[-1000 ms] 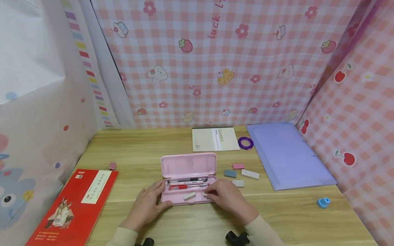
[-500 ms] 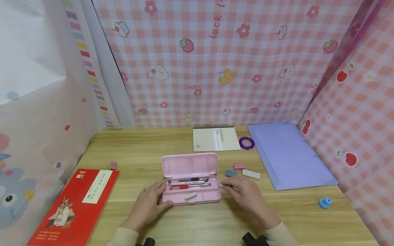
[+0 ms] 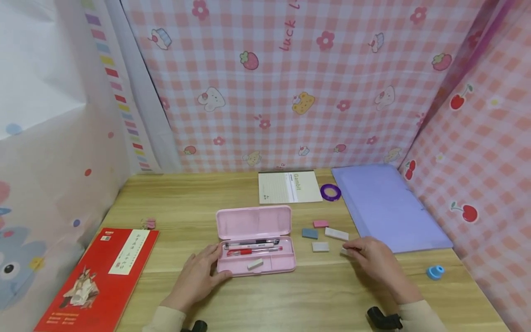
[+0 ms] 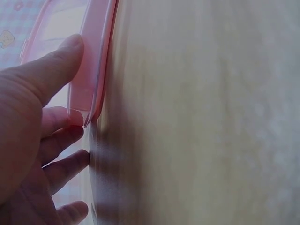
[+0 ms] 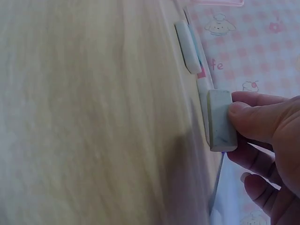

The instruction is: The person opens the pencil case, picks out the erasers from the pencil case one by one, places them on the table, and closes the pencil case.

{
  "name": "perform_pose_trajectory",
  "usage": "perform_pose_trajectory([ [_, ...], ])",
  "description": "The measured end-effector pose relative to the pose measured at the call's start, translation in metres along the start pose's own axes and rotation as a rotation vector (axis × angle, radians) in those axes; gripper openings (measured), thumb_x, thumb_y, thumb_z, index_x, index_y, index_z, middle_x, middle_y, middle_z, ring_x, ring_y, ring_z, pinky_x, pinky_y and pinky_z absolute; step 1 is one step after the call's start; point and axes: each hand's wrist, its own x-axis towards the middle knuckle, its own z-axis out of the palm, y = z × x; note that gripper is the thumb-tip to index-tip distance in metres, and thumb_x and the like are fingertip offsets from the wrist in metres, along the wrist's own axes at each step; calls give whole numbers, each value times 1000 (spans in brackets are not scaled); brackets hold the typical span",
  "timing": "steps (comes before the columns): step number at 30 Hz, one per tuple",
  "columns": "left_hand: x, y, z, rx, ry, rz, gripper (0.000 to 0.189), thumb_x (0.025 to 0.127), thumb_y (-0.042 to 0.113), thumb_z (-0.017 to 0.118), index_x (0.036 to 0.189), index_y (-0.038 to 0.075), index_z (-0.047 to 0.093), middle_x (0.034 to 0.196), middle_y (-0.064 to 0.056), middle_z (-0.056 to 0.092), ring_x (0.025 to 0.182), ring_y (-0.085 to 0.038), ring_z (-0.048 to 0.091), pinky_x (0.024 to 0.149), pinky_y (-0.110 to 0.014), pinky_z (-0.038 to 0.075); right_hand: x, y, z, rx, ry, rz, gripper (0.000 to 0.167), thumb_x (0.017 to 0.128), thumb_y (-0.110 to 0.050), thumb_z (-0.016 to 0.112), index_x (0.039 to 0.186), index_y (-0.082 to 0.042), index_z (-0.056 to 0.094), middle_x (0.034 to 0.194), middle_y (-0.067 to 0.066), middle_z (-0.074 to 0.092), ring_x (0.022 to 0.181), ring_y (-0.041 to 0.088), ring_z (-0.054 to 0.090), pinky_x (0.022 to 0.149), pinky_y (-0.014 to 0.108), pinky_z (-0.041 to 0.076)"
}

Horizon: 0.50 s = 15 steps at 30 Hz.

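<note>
- White eraser (image 5: 222, 121), pinched in the right hand (image 3: 376, 259), has come out of the pink case (image 3: 283, 263)
- Left hand (image 3: 198, 272) grips the case's end
- One small eraser (image 3: 255, 264) remains inside

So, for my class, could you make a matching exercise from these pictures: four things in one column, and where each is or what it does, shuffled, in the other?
Things
1. Left grip
2. Red pen
3. Tape
4. Right grip

Places or states
A. Between the notebook and the folder
B. Holding a white eraser
C. Holding the left end of the case
D. Lying inside the open case

Pairs: 1-C, 2-D, 3-A, 4-B
</note>
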Motion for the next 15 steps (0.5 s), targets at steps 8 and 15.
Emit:
perform_pose_trajectory([
  [8,-1,0,0,-5,7,4,83,80,52,71,144,8,44,149,-10,42,137,-32,36,110,-64,19,9,1,7,-15,-60,-28,16,83,-8,75,95,-18,78,86,-8,70,82,16,65,75,40,55],
  [15,0,0,0,0,5,2,83,80,53,71,144,9,44,148,-10,42,136,-32,37,110,-64,20,11,0,13,-26,-84,-33,19,81,-10,77,99,-12,76,90,0,70,86,21,64,78,43,54],
])
